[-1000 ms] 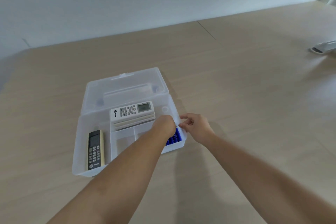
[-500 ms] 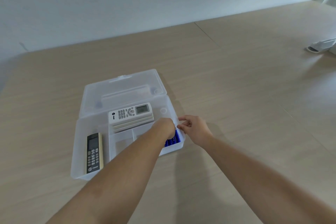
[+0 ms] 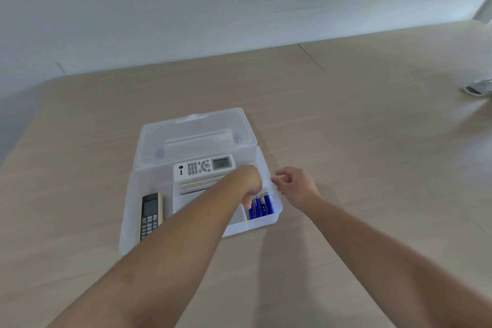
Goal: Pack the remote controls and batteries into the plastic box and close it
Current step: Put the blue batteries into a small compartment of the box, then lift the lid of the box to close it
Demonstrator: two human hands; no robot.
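Note:
The clear plastic box (image 3: 125,224) lies open on the table, its lid (image 3: 194,130) folded flat behind it. A white remote control (image 3: 203,166) tops a stack in the back compartment. A black and cream remote control (image 3: 150,214) lies in the left compartment. Several blue batteries (image 3: 262,205) lie side by side in the front right compartment. My left hand (image 3: 247,181) hangs over the box with its fingers curled down beside the batteries; its fingertips are hidden. My right hand (image 3: 296,185) pinches the box's right rim.
The box sits on a wide light wooden table (image 3: 359,154) against a pale wall. A small grey and white object (image 3: 478,89) lies at the far right edge of the view.
My left hand has drawn back a little from the battery compartment, so more of the blue batteries show. My right hand stays at the box's right rim.

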